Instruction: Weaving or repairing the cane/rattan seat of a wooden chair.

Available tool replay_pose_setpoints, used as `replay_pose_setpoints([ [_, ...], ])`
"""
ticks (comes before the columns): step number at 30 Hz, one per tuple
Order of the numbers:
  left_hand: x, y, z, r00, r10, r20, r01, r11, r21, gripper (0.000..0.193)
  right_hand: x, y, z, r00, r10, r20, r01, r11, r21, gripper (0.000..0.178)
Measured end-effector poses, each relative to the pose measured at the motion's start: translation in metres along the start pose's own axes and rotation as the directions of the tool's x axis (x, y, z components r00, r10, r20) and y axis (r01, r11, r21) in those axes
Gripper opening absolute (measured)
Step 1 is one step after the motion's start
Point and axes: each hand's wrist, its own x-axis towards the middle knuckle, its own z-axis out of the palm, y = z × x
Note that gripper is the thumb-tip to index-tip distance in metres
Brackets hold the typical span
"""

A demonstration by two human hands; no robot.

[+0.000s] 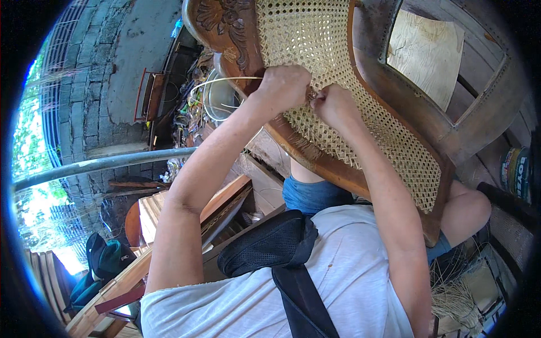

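A carved wooden chair frame lies tilted across my lap, its woven cane panel facing me. My left hand is closed on a thin pale cane strand that loops out to the left of the frame. Close beside it, my right hand is a fist pressed against the cane weave, pinching what looks like the same strand. Both hands meet near the panel's lower left edge. What the fingertips grip is hidden.
A black bag with a strap hangs on my chest. A grey metal pipe crosses at the left. Wooden boards and clutter sit below. Loose cane strands lie at the lower right, a can at the right.
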Motion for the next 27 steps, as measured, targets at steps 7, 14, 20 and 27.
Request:
replay_pose_setpoints([
  [7,-0.009,0.006,0.003,0.995,0.08,-0.051,-0.082,0.996,-0.043,0.01,0.018,0.008,-0.005,0.991,0.104,0.084,-0.098,0.992,-0.075,0.048],
  [14,-0.035,0.001,-0.005,0.976,0.031,-0.216,-0.066,0.985,-0.158,0.009,-0.021,0.04,-0.052,0.998,0.058,0.011,-0.05,0.928,-0.369,0.047],
  [20,-0.069,-0.01,-0.074,0.919,-0.079,-0.385,0.146,0.978,0.148,0.016,-0.029,0.054,-0.035,0.991,-0.12,0.065,0.086,0.92,0.381,0.035],
  [27,-0.055,-0.007,-0.093,0.984,-0.174,-0.047,0.18,0.945,0.271,0.024,0.002,-0.001,-0.024,0.953,-0.3,0.029,0.279,0.913,0.297,0.032],
])
